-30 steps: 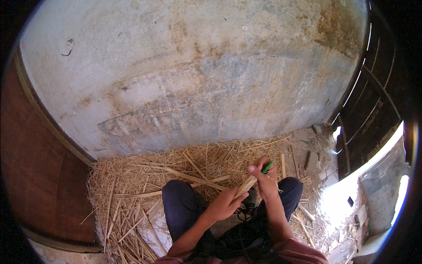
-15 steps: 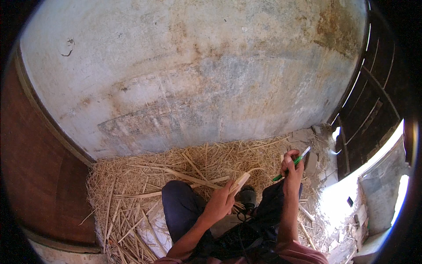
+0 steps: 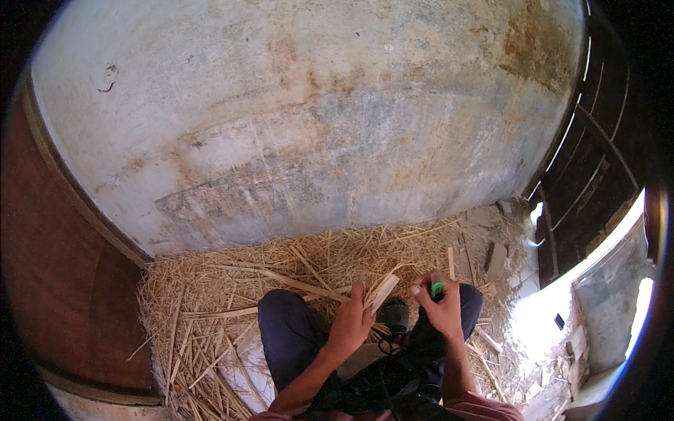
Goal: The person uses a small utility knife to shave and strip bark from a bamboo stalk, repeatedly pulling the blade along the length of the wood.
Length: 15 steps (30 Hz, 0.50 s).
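Note:
My left hand [image 3: 351,322] is closed round a flat, pale strip of split bamboo or wood [image 3: 383,290], its broad end pointing up and to the right. A thin curled sliver stands off beside that end. In my right hand [image 3: 441,309] is a green-handled utility knife [image 3: 437,290], gripped near my right knee. Most of its handle is hidden by the fingers, and its blade is hard to make out. The knife and the strip are apart, with a small gap between my two hands.
Pale shavings [image 3: 337,256] cover the floor along the stained wall [image 3: 316,140]. Longer strips [image 3: 232,312] lie to my left. A brick-like block [image 3: 496,259] and rubble are at the right, near a dark slatted door [image 3: 597,140]. A brown panel [image 3: 70,266] stands at the left.
My right hand has come down and leftward with the knife, closer to the strip, and has turned over. My left hand has barely moved.

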Each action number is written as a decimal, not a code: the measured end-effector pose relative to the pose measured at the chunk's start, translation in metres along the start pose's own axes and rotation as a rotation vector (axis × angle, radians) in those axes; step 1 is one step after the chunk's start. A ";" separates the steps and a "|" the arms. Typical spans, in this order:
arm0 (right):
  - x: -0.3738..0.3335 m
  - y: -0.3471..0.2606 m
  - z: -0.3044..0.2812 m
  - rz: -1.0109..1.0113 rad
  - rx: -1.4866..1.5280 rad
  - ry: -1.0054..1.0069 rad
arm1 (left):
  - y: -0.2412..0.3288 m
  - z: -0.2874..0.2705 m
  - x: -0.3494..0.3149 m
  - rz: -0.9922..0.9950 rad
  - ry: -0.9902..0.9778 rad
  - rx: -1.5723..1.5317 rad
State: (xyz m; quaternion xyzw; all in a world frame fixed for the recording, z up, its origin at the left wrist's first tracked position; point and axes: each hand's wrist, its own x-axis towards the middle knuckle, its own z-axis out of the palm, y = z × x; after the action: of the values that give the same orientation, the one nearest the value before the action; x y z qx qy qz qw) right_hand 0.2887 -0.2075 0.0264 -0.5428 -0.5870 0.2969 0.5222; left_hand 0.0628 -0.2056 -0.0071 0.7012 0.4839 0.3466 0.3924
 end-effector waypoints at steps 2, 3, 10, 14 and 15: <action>0.000 -0.012 0.005 0.002 0.003 -0.048 | -0.002 0.005 -0.001 0.044 0.075 -0.001; 0.000 -0.021 0.006 0.003 0.005 -0.073 | -0.005 0.006 -0.001 0.051 0.092 -0.016; 0.002 -0.049 0.026 -0.053 -0.092 -0.340 | 0.006 0.001 -0.004 0.119 0.093 0.185; 0.011 -0.048 0.033 -0.054 -0.123 -0.384 | -0.011 0.010 -0.007 0.246 0.132 0.244; 0.014 -0.048 0.033 -0.051 -0.122 -0.397 | -0.014 0.011 -0.005 0.270 0.126 0.227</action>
State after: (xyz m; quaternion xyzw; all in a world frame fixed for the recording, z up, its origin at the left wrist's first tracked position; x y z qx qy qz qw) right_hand 0.2442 -0.1984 0.0656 -0.4893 -0.7088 0.3484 0.3698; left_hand 0.0645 -0.2096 -0.0253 0.7766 0.4449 0.3825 0.2296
